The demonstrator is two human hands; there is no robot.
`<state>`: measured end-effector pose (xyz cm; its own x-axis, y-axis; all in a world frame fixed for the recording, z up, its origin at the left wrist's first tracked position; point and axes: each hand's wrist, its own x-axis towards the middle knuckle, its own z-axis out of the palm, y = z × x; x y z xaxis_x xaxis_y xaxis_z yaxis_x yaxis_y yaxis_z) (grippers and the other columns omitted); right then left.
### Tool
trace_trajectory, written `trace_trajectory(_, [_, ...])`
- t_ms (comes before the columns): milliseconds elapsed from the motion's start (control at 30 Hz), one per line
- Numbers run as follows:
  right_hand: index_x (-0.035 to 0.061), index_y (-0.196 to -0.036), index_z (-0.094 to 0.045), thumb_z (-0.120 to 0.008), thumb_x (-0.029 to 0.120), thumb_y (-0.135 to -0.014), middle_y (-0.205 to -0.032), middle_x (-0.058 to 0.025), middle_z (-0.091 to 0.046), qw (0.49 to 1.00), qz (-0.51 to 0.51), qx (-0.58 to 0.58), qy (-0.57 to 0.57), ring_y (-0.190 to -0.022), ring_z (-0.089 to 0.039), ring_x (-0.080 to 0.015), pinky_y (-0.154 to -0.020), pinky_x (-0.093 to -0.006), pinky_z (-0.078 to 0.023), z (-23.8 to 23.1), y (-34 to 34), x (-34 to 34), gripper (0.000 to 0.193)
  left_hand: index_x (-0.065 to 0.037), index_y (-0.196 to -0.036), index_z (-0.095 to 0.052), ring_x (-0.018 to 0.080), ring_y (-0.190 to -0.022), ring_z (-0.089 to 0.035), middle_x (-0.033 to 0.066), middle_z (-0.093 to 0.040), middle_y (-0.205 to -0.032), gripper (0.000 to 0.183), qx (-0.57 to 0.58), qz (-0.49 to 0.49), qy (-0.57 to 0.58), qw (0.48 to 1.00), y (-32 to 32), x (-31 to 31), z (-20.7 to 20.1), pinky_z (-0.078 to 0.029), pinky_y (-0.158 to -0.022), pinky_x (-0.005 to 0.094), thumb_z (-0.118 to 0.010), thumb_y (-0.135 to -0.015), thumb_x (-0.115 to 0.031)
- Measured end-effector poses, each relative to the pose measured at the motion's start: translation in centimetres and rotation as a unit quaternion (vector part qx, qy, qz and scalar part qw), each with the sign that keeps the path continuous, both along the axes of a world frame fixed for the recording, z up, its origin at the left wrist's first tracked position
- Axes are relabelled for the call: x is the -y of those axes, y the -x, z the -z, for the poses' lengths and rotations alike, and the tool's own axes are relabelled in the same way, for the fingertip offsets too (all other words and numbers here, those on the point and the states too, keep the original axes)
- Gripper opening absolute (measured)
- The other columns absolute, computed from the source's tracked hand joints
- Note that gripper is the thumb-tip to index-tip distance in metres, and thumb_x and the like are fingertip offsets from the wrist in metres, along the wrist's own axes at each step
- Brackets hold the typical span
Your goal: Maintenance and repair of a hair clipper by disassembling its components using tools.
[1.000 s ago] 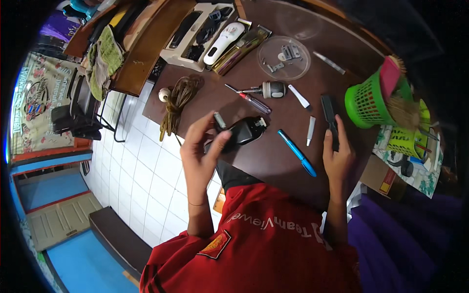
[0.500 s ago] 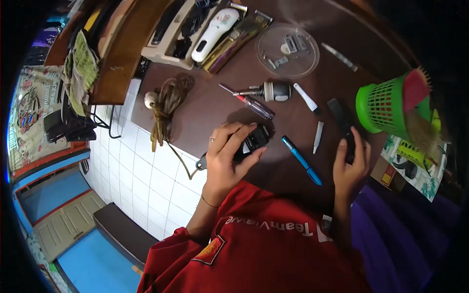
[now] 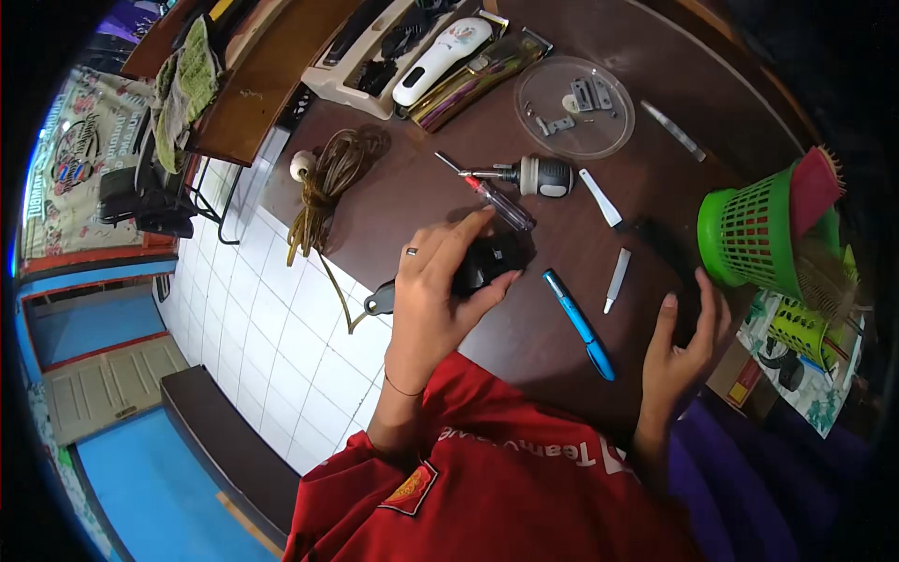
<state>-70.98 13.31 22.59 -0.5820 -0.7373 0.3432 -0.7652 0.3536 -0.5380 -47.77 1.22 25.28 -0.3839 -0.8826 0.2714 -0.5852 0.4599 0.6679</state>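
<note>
My left hand (image 3: 433,281) is wrapped over a black hair clipper (image 3: 487,264) lying on the table, its hanging loop and cord coming out at the hand's left. At the table's right side my right hand (image 3: 682,361) has its thumb and fingers apart, with nothing visible between them. Just beyond its fingertips lies a long dark piece (image 3: 663,242), too dim to name. Between the hands are a blue pen (image 3: 581,326) and a small white tube (image 3: 617,280). Above the clipper, a red-and-clear screwdriver (image 3: 501,201) lies beside a stubby screwdriver (image 3: 543,176).
A round clear dish (image 3: 599,140) holds small metal parts. A white clipper (image 3: 445,58) and a gold clipper (image 3: 482,80) lie by a beige tray (image 3: 328,89). The coiled cord (image 3: 337,178) is at left, a green basket (image 3: 744,229) with brushes at right. A white-handled tool (image 3: 600,199) is nearby.
My right hand has drawn back from the long dark piece and its fingers have spread. My left hand stays on the clipper. The view has shifted slightly.
</note>
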Motion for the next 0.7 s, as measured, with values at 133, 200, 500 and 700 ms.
trace_trajectory(133, [0.0026,-0.127,-0.062,-0.067,0.008,-0.091,-0.129,-0.0154,-0.06,0.992,-0.109,-0.044,0.042,-0.119,-0.058,-0.0305,-0.094,-0.0388,-0.048,-1.8,-0.1,0.5,0.037,-0.002,-0.131,-0.06,0.0308,-0.099,-0.065,0.0106,-0.072,-0.105,0.07,-0.061,0.041,-0.028,0.997,-0.5,0.2,-0.6,-0.049,-0.09,0.0383,-0.087,-0.067,-0.013])
trace_trajectory(200, [0.0021,-0.127,-0.062,-0.071,0.005,-0.085,-0.134,-0.0147,-0.059,0.948,-0.273,0.145,0.076,-0.12,-0.058,-0.0298,-0.094,-0.0386,-0.049,-2.6,-1.6,1.3,0.043,-0.002,-0.134,-0.057,0.0315,-0.1,-0.065,0.0105,-0.073,-0.107,0.073,-0.092,0.068,-0.066,0.991,-1.0,0.2,-1.3,-0.049,-0.092,0.0382,-0.087,-0.068,-0.014])
trace_trajectory(500, [0.0041,-0.114,-0.071,-0.079,0.004,-0.079,-0.107,-0.0133,-0.068,0.904,-0.369,0.197,0.081,-0.084,-0.071,-0.0229,-0.07,-0.0323,-0.056,-1.7,-6.3,4.4,0.036,-0.001,-0.143,-0.047,0.0341,-0.11,-0.065,0.0157,-0.071,-0.116,0.084,-0.183,0.103,-0.18,0.961,-1.7,0.4,-1.5,-0.049,-0.095,0.0385,-0.086,-0.071,-0.017])
trace_trajectory(700, [0.0019,-0.113,-0.067,-0.078,0.006,-0.082,-0.092,-0.0107,-0.069,0.911,-0.34,0.22,0.082,-0.071,-0.068,-0.019,-0.059,-0.0306,-0.051,0.0,-6.9,6.4,0.033,-0.002,-0.131,-0.059,0.0367,-0.106,-0.064,0.017,-0.067,-0.116,0.075,0.042,0.041,-0.043,0.997,-2.8,-0.3,-0.2,-0.05,-0.089,0.041,-0.087,-0.069,-0.032])
